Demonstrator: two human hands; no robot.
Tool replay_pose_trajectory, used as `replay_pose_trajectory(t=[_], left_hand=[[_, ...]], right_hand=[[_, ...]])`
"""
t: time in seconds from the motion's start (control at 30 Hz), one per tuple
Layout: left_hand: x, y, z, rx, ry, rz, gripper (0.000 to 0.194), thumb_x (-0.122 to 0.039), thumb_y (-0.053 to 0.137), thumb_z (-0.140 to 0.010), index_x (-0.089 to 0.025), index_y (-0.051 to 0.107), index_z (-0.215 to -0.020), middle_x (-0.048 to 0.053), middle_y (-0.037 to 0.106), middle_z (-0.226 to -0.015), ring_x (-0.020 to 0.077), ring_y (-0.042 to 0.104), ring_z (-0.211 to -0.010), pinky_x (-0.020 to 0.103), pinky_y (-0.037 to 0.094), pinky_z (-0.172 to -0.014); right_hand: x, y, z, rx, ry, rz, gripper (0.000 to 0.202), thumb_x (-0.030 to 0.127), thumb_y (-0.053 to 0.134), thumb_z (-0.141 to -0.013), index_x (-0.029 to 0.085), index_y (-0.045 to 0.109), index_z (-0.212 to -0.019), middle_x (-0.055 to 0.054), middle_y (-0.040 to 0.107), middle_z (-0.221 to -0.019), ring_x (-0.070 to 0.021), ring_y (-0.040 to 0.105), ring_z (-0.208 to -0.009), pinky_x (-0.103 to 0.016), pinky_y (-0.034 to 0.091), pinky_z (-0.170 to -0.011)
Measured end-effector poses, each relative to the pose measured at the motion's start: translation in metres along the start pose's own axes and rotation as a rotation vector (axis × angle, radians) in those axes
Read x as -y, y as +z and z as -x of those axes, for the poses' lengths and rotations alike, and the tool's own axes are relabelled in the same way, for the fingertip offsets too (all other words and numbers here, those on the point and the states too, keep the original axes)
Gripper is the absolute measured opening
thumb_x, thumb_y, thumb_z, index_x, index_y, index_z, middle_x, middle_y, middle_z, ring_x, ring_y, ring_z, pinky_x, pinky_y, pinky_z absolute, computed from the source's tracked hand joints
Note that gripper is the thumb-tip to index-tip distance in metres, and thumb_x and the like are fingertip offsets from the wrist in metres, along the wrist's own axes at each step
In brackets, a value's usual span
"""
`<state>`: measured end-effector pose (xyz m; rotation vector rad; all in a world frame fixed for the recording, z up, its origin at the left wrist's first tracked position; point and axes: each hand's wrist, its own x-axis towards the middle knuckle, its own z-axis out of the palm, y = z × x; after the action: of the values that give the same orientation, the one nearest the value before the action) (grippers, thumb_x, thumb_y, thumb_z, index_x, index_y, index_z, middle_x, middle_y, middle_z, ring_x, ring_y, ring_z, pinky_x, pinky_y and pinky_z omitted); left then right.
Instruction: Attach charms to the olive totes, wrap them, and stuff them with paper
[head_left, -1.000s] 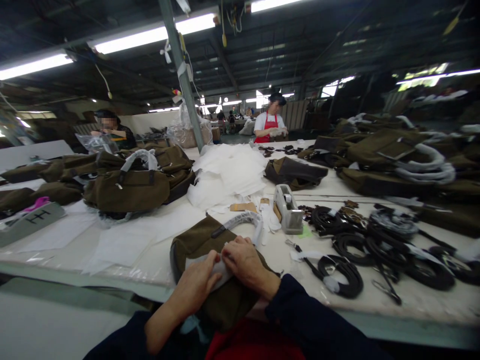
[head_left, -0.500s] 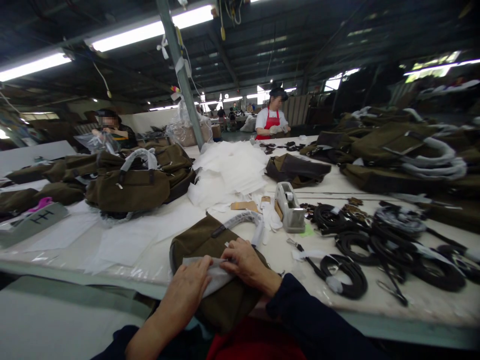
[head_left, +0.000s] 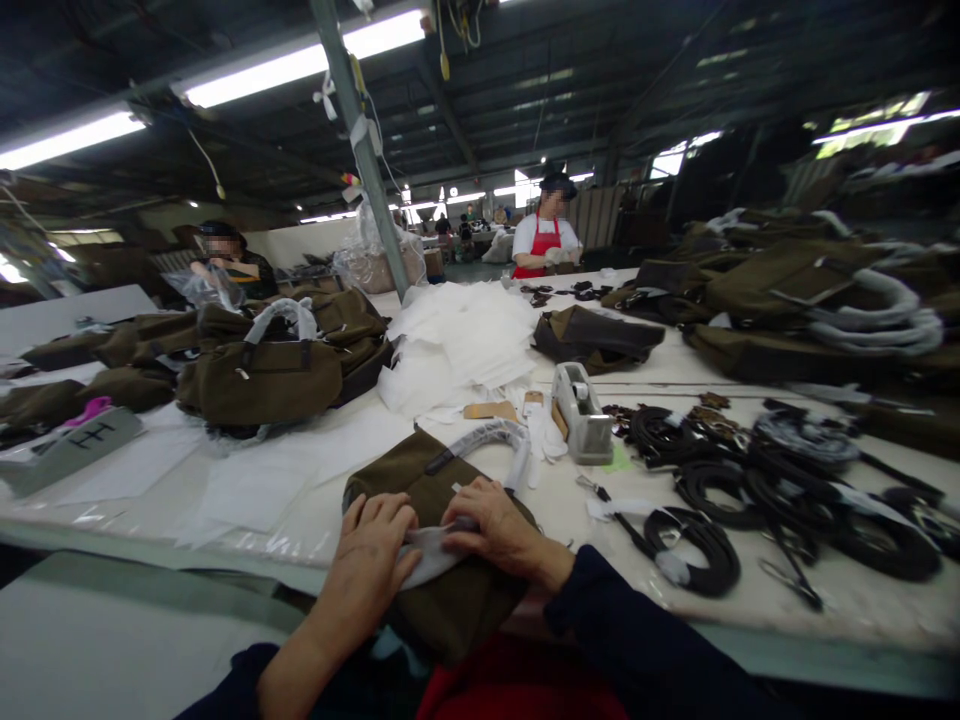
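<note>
An olive handbag point(head_left: 457, 620) with dark trim lies at the table's near edge, close to my body. Its far handle point(head_left: 499, 435) is wrapped in a pale, translucent covering and arches onto the table. Across the bag's middle runs a strip of thin white paper point(head_left: 429, 558), bunched between my hands. My left hand point(head_left: 375, 540) is closed on the strip's left end, fingers curled over it and thumb underneath. Over the right end, my right hand point(head_left: 487, 525) pinches the paper around something dark. What lies inside the paper is mostly hidden by my fingers.
Beyond the bag is a pile of white sheets point(head_left: 465, 335), with a tape dispenser point(head_left: 583, 415) to its right. Coiled black straps point(head_left: 694, 550) spread over the right side. More olive bags point(head_left: 259, 380) are heaped left and right. A co-worker in a red apron point(head_left: 546, 240) stands across the table.
My left hand has shifted slightly left and up, and its fingers now spread further over the bag. Less white paper shows, and it looks more gathered. My right hand stays nearly in place.
</note>
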<state>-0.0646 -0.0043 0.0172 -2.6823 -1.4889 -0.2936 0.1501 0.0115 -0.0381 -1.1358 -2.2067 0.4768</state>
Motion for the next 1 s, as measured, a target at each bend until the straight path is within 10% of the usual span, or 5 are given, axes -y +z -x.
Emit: replay_pose_trajectory(t=[0.13,0.5,0.77,1.0], left_hand=[[-0.006,-0.011,-0.002,0.083,0.003,-0.029,0.006,-0.016,0.058,-0.083,-0.021,0.054,-0.081,0.001,0.06,-0.085,0.0224,0.053,-0.087,0.042,0.036,-0.094],[-0.013,-0.015,-0.001,0.143,0.047,-0.097,0.01,-0.013,0.052,-0.086,-0.022,0.057,-0.084,0.003,0.061,-0.089,0.0233,0.053,-0.088,0.039,0.037,-0.082],[0.009,0.0,0.014,-0.152,0.071,-0.072,0.039,-0.013,0.063,-0.081,-0.021,0.052,-0.117,0.009,0.052,-0.128,0.0281,0.047,-0.115,0.042,0.036,-0.098],[0.007,0.001,0.018,-0.006,0.146,-0.146,0.013,-0.019,0.052,-0.092,-0.024,0.063,-0.098,0.004,0.062,-0.099,0.0239,0.05,-0.096,0.043,0.034,-0.094]], right_hand=[[-0.002,0.0,-0.001,0.025,-0.003,0.038,0.023,0.039,0.076,-0.079,0.025,0.064,-0.091,0.003,0.065,-0.094,-0.0179,0.049,-0.093,-0.032,0.031,-0.084],[0.007,-0.001,0.002,0.02,-0.061,0.202,0.019,0.031,0.073,-0.082,0.023,0.058,-0.093,0.001,0.064,-0.096,-0.0184,0.049,-0.098,-0.033,0.03,-0.088],[0.007,0.001,0.001,-0.006,-0.049,0.181,0.016,0.033,0.069,-0.086,0.023,0.058,-0.091,0.001,0.065,-0.094,-0.0181,0.051,-0.096,-0.032,0.031,-0.087],[0.009,0.001,0.002,-0.007,-0.057,0.19,0.016,0.035,0.067,-0.087,0.023,0.058,-0.09,0.001,0.065,-0.093,-0.0178,0.051,-0.095,-0.032,0.031,-0.086]])
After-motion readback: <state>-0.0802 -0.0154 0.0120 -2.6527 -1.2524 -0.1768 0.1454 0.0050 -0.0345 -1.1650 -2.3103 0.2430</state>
